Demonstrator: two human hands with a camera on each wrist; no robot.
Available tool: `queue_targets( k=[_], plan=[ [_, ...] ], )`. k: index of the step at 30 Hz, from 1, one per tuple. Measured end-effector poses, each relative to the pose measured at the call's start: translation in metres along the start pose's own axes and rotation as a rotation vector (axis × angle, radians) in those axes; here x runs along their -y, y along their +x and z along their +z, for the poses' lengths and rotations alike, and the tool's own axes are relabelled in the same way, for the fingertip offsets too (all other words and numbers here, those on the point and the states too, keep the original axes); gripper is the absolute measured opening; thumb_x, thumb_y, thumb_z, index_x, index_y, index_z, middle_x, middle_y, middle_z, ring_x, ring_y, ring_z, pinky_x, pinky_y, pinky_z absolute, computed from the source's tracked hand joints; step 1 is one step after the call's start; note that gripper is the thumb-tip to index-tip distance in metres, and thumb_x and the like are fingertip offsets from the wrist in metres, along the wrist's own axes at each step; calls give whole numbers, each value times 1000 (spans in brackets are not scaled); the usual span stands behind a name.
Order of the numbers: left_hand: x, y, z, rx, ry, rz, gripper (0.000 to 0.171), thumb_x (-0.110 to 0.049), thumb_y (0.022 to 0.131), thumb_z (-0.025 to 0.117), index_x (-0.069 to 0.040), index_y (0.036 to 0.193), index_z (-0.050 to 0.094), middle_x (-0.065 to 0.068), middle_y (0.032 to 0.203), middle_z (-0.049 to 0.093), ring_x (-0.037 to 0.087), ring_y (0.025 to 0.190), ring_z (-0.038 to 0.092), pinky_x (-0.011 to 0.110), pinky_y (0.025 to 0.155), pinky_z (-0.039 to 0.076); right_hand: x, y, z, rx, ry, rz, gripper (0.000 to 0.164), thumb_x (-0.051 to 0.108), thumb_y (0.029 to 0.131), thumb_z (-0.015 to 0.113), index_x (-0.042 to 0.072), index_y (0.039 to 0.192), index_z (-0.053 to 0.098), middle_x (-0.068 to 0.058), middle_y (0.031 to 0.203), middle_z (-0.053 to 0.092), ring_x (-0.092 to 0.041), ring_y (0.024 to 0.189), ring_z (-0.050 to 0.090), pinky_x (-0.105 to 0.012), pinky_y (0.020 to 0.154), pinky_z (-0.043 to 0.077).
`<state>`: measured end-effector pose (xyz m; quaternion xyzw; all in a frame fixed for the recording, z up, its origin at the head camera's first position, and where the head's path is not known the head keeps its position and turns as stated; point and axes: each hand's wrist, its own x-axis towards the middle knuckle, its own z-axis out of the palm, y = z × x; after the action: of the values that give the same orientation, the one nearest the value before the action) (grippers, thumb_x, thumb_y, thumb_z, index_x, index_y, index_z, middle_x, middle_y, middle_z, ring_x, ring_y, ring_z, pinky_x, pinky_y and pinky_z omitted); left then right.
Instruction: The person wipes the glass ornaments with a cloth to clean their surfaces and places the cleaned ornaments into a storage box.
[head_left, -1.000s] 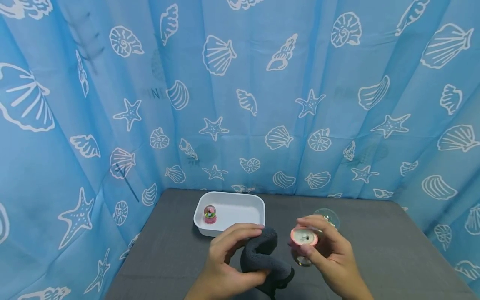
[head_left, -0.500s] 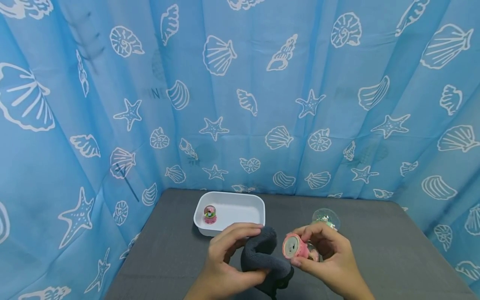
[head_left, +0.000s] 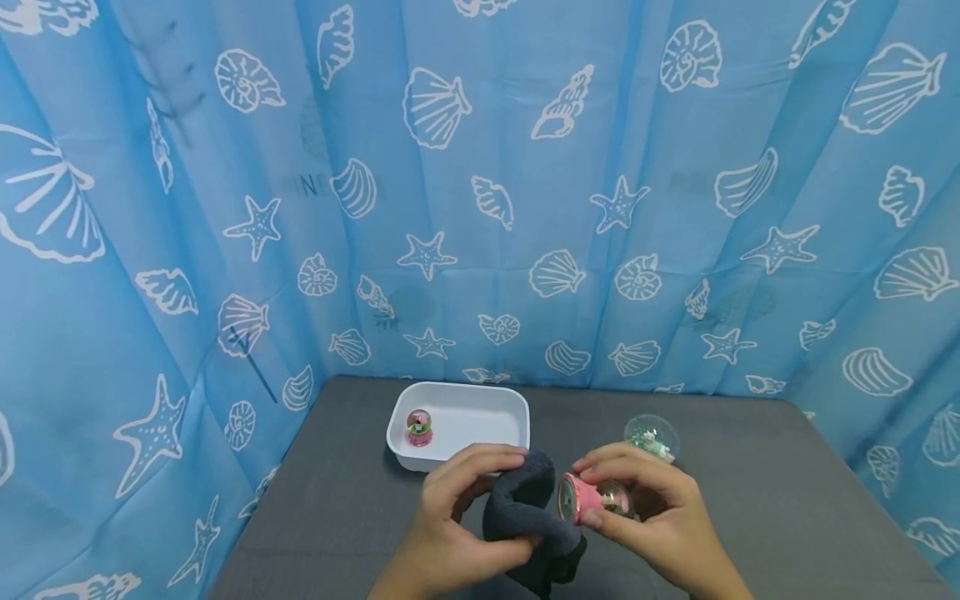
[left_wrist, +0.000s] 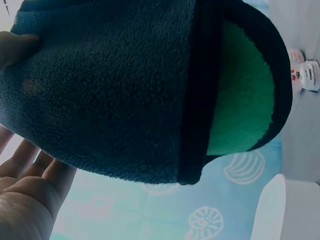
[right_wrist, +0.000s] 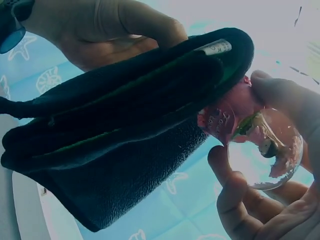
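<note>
A folded dark grey fleece cloth (head_left: 517, 508) hangs in my left hand (head_left: 453, 521), gripped between thumb and fingers. Its green inner side (left_wrist: 245, 90) and black edging show in the left wrist view. My right hand (head_left: 660, 508) holds a snow globe by its pink base (head_left: 585, 498), thumb below and fingertips above. The globe lies sideways, its flat underside facing left, right beside the cloth. Through the clear dome (right_wrist: 267, 150), a small figure and pink bits are visible in the right wrist view. Cloth and base overlap there.
Behind my left hand stands a white tray (head_left: 521, 433) with a small pink-based snow globe (head_left: 420, 427) at its left end. Another snow globe with green and white contents (head_left: 651, 437) lies on the grey table (head_left: 772, 500) beyond my right hand. A blue shell-print curtain (head_left: 525, 167) hangs behind.
My right hand has turned the snow globe: its underside faced up, and now it points left, nearer the cloth. My left hand and the cloth have stayed almost still.
</note>
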<state>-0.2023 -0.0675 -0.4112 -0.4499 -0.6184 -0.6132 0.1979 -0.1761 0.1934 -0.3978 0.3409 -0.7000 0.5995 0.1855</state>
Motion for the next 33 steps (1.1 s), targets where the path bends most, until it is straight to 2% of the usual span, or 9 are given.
queue_targets(
  k=[4, 10, 14, 15, 17, 21, 25, 29, 33],
  plan=[
    [1, -1, 1, 14, -33, -6, 71, 6, 75, 92, -5, 138, 62, 17, 136, 66, 27, 122, 69, 41, 90, 67, -6, -1, 0, 20, 42, -49, 48, -29, 77, 74, -1, 116, 74, -11, 117, 70, -15, 88, 63, -28, 50, 49],
    [3, -1, 1, 31, -58, 12, 71, 7, 74, 92, -3, 138, 62, 20, 137, 66, 30, 125, 68, 41, 91, 67, -13, -1, 0, 66, 150, -127, 50, -31, 76, 72, -3, 118, 73, -11, 114, 68, -18, 87, 62, -25, 55, 54],
    [4, -1, 1, 61, -68, 24, 73, 8, 75, 91, -2, 140, 60, 22, 137, 65, 29, 125, 68, 41, 91, 67, -13, -1, 1, 72, 141, -126, 49, -29, 77, 72, -1, 117, 75, -11, 115, 65, -17, 76, 54, -23, 47, 45],
    [4, -1, 2, 68, -73, 23, 73, 8, 75, 91, -2, 141, 60, 22, 137, 65, 29, 125, 68, 41, 91, 67, -12, -1, 2, 66, 131, -120, 49, -29, 77, 73, -1, 117, 75, -10, 115, 64, -17, 73, 52, -24, 44, 40],
    [4, -1, 2, 80, -81, 22, 75, 7, 75, 91, -2, 142, 59, 22, 138, 64, 29, 124, 68, 42, 91, 67, -10, -2, 2, 51, 120, -110, 49, -29, 76, 74, -1, 117, 75, -10, 115, 63, -17, 71, 50, -25, 44, 40],
    [2, -2, 3, 91, -97, -9, 74, 5, 76, 92, -4, 143, 59, 20, 139, 65, 28, 123, 69, 43, 92, 67, -2, -1, 5, 11, 79, -67, 52, -30, 74, 76, -4, 119, 68, -10, 113, 62, -17, 79, 57, -28, 52, 50],
    [0, -2, 4, 94, -89, -35, 73, 4, 77, 92, -6, 142, 60, 16, 139, 65, 27, 121, 70, 43, 93, 66, 7, 0, 6, -34, 5, 39, 49, -27, 74, 79, 0, 110, 59, -6, 108, 63, -16, 84, 63, -30, 58, 56],
    [0, -2, 6, 112, -70, -16, 75, 4, 76, 92, -5, 143, 59, 17, 140, 65, 27, 122, 69, 42, 92, 67, 10, 1, 7, -64, -56, 100, 48, -24, 74, 82, 2, 100, 52, -5, 105, 64, -17, 83, 64, -30, 57, 57],
    [1, -1, 10, 131, -35, 21, 77, 3, 75, 94, -4, 143, 58, 17, 141, 63, 26, 124, 68, 39, 91, 67, 12, 1, 9, -86, -81, 114, 49, -22, 73, 84, 3, 97, 50, -4, 103, 65, -17, 86, 68, -28, 61, 62]
  ],
)
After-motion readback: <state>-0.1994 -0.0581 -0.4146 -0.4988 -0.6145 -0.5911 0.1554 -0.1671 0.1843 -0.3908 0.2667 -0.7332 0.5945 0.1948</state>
